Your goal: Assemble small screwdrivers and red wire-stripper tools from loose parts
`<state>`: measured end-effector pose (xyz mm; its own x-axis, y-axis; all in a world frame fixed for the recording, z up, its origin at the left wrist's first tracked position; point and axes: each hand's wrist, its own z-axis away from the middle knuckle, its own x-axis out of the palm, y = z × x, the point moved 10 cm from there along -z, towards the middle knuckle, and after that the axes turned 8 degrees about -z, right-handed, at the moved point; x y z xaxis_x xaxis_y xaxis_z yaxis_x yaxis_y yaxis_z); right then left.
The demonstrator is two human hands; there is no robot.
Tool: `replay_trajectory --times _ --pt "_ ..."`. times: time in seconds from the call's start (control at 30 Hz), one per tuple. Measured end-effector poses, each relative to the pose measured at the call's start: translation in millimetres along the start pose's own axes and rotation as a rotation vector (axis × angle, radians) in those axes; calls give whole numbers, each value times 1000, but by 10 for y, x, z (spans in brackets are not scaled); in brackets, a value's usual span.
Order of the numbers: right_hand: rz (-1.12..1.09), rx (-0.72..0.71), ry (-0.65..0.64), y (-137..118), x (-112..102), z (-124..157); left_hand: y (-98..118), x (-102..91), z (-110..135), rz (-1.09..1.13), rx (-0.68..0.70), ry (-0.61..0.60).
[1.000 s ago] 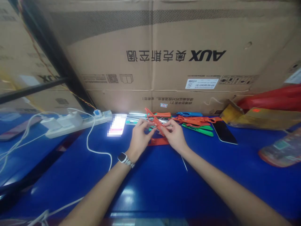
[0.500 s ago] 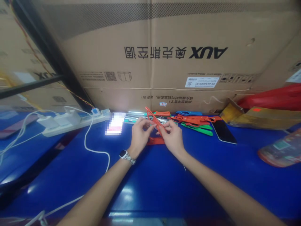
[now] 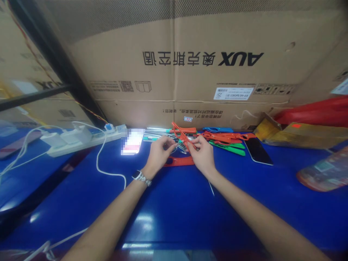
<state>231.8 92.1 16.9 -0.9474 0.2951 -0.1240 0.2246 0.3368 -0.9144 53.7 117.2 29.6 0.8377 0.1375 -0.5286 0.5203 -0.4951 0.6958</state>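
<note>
Right hand (image 3: 203,156): grip closed on an orange handle-like piece (image 3: 178,131), pinched between thumb and fingers, tilted, upper end leaning left; its lower end is lost behind the fingers. Left hand (image 3: 159,152), just beside: thumb and fingertips drawn together close to the orange piece; whether anything thin lies between them, cannot tell. Thin pale rod (image 3: 211,188) slants out from below the right wrist, its other end covered by the hand. Watch (image 3: 141,177) on the left wrist, dial unreadable. Flat orange strip (image 3: 181,161) on the worktop (image 3: 174,217) below the hands, right end partly masked by the right hand. Behind the hands, slim metallic rods (image 3: 154,134), some with green parts; glare and fingers make a count impossible. To the right, overlapping orange pieces (image 3: 225,137), green pieces (image 3: 236,149) partly beneath them and a blue piece (image 3: 219,129) behind; individual outlines merge. Dark phone (image 3: 258,151) beside that pile, upper end near it. Left of the rods, a lit screen (image 3: 133,140), blotted by pixel blocks, contents illegible. Farther left, white power strip (image 3: 84,143) with plugs and loose cable. At far right, a blurred container (image 3: 323,170), cut off by the picture edge. Cardboard box (image 3: 163,83) behind everything, lettering upside down, top out of view.
</note>
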Motion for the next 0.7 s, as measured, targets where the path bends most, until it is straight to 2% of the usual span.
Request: replay_trajectory --times 0.13,0.3,0.4,0.53,0.7 --pt "156 -74 -3 -34 -42 -11 -31 97 5 -132 36 -106" --pt "186 -66 -12 6 -72 -37 -31 129 9 -243 78 -151" --pt "140 -71 -32 -3 -46 -47 46 100 14 -212 100 -100" --pt "64 -58 -58 -26 9 -27 200 4 36 -109 121 54" --pt "49 -68 -62 -93 50 30 299 47 54 -104 162 53"
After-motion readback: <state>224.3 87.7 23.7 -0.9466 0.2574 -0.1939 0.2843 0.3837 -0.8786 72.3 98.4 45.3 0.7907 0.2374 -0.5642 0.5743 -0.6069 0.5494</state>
